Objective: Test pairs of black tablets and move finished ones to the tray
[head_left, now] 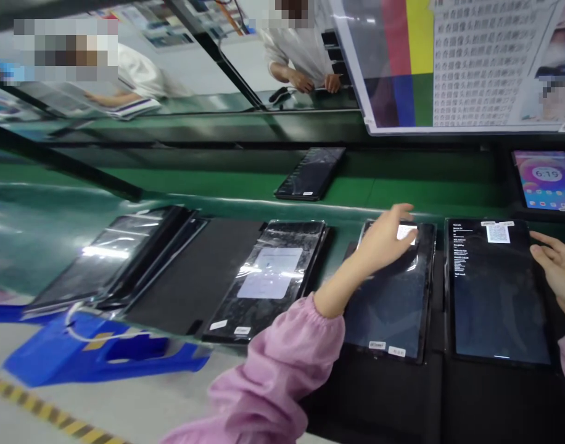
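My left hand [387,240] is over the upper part of a film-covered tablet [388,308], fingers stretched out and apart beside a small white code label [406,233]. Whether the fingertips touch the label is unclear. To its right lies a second tablet [498,302], its dark screen showing lines of white text and a square code near the top. My right hand [557,268] has thumb and fingers closed at this tablet's upper right edge; part of the hand is cut off by the frame. Both tablets rest on black mats [379,394].
Left along the green bench are another film-wrapped tablet [273,277], a black mat [185,271] and stacked tablets [111,259]. Another tablet [313,172] lies on the green strip behind; a lit one [548,179] stands right. A printed chart [403,68] hangs above. Two co-workers are across the line.
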Demonstrator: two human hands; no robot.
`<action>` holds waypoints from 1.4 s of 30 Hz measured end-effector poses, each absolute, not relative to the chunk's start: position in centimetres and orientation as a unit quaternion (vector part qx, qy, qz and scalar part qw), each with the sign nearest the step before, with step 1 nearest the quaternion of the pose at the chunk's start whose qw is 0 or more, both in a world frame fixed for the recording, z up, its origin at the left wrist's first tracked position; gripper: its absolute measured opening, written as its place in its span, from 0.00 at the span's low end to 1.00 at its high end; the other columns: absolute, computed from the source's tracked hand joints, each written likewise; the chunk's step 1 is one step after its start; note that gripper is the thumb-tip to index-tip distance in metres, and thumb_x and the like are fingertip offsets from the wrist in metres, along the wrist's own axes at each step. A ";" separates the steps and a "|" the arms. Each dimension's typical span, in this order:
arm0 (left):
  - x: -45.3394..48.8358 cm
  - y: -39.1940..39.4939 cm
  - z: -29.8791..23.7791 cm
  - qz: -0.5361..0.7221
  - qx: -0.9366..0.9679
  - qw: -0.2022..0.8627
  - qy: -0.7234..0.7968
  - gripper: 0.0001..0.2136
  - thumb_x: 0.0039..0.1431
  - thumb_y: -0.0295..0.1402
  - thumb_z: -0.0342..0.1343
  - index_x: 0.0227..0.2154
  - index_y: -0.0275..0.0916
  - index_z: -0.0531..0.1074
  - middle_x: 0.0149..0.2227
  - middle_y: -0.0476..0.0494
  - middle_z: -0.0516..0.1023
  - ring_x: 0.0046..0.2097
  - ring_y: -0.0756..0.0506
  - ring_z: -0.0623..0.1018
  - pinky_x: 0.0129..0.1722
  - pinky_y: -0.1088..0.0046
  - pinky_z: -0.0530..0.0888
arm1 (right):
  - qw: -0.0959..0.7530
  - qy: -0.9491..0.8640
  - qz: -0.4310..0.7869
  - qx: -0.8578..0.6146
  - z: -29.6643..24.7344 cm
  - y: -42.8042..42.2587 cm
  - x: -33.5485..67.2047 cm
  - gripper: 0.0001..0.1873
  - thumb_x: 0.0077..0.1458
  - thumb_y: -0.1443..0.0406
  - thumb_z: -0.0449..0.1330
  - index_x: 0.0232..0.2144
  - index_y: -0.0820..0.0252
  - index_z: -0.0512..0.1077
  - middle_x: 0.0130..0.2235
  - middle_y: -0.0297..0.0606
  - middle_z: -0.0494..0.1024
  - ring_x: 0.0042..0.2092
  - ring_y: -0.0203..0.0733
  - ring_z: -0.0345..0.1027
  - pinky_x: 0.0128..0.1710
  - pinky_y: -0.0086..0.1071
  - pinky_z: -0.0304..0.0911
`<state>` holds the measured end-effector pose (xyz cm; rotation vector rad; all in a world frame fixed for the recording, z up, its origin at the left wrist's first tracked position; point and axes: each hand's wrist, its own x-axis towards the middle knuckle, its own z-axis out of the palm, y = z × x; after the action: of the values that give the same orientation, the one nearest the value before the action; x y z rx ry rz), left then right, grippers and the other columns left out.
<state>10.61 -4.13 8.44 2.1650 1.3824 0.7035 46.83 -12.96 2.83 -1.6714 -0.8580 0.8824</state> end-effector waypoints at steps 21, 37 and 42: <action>18.1 -3.6 8.5 0.086 0.841 0.094 0.525 0.12 0.57 0.22 0.53 0.44 0.35 0.67 0.45 0.32 0.79 0.50 0.32 0.82 0.46 0.56 0.80 | 0.506 -0.417 0.367 -0.659 2.6 -12.5 46.7 0.37 0.48 0.44 0.70 0.54 0.58 0.78 0.31 0.35 0.78 0.39 0.50 0.76 0.44 0.41 0.70; 3.5 -14.7 7.1 0.379 0.742 0.060 0.549 0.04 0.70 0.33 0.56 0.45 0.44 0.69 0.53 0.39 0.80 0.56 0.36 0.81 0.57 0.53 0.77 | 0.461 -0.399 0.343 -0.714 4.2 -13.3 45.6 0.28 0.61 0.47 0.61 0.56 0.55 0.77 0.42 0.41 0.82 0.42 0.52 0.77 0.40 0.40 0.71; 2.1 -17.7 4.6 0.422 0.697 0.032 0.579 0.03 0.66 0.33 0.59 0.40 0.45 0.72 0.46 0.43 0.81 0.48 0.35 0.84 0.50 0.51 0.79 | 0.430 -0.419 0.335 -0.726 4.4 -13.1 45.7 0.30 0.64 0.46 0.58 0.59 0.57 0.74 0.50 0.46 0.81 0.49 0.55 0.77 0.48 0.46 0.74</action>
<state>2.12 -17.68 4.56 2.1466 1.7820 1.2981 45.74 -13.14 4.44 -1.8128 -1.0451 0.8351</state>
